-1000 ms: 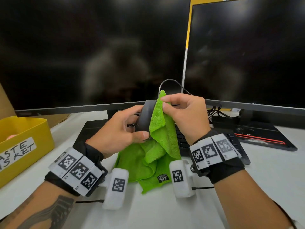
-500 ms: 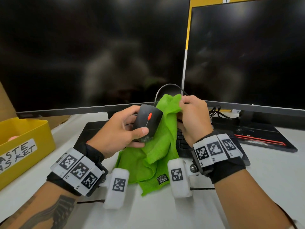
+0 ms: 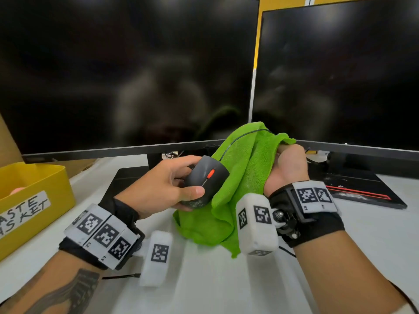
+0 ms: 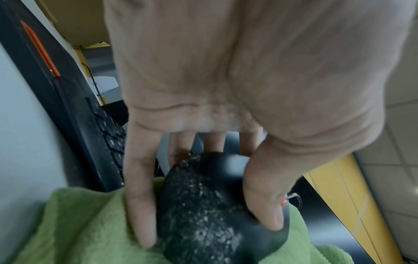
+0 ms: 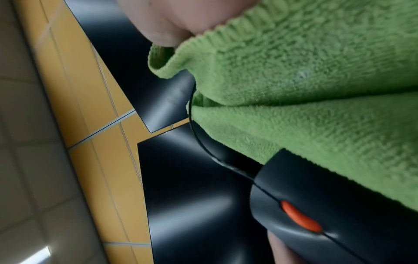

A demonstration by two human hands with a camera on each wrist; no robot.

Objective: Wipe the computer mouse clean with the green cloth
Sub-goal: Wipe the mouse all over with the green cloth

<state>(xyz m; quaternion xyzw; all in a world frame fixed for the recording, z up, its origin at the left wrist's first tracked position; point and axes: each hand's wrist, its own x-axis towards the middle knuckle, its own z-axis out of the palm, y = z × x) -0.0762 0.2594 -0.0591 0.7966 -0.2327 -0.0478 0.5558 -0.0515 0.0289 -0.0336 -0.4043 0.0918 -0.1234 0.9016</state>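
Observation:
My left hand (image 3: 167, 186) grips a black corded mouse (image 3: 205, 180) with an orange scroll wheel, held up above the desk with its top facing me. Pale specks cover its rear end (image 4: 203, 210), where thumb and fingers (image 4: 140, 196) clamp its sides. My right hand (image 3: 286, 168) holds the green cloth (image 3: 240, 177) bunched up just right of the mouse, against its right side. The cloth hangs down to the desk. The mouse cord (image 5: 194, 135) runs up over the cloth. In the right wrist view the cloth (image 5: 305, 89) covers most of the hand.
Two dark monitors (image 3: 127, 71) stand close behind. A black keyboard (image 4: 108, 135) lies under the hands. A yellow labelled waste bin (image 3: 34, 200) sits at the left. A black monitor base with a red line (image 3: 362, 191) is at the right on the white desk (image 3: 226, 286).
The left hand turned the mouse from edge-on so its top and orange wheel face up. The right hand drew the cloth off the mouse to the right and raised it.

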